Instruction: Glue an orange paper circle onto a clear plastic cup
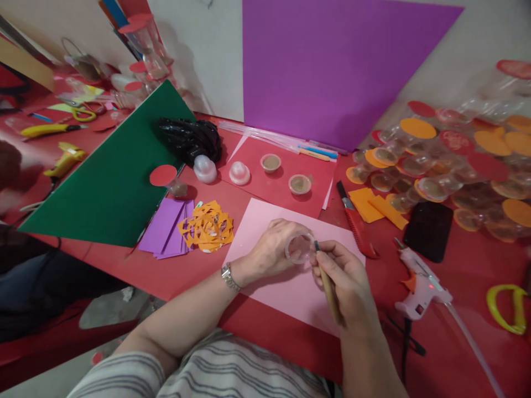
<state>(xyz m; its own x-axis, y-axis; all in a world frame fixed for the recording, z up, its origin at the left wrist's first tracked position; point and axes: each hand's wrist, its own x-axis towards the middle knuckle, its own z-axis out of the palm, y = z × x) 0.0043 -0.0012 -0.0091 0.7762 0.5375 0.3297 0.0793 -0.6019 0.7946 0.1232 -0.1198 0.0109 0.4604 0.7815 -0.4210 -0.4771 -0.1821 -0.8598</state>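
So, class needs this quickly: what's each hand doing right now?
Left hand: closed on a clear plastic cup.
Right hand: closed, gripping a wooden-handled tool.

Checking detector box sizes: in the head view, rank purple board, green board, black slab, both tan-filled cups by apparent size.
1. Purple board
2. Green board
3. Black slab
4. Left cup and right cup: look too alike to rank

forearms (188, 309) angled inward; left hand (277, 249) curled, right hand (342, 273) pinching close beside.

Red table (136, 268) | pink sheet (253, 251), black phone (428, 231), glue gun (423, 282), orange scraps (207, 225)
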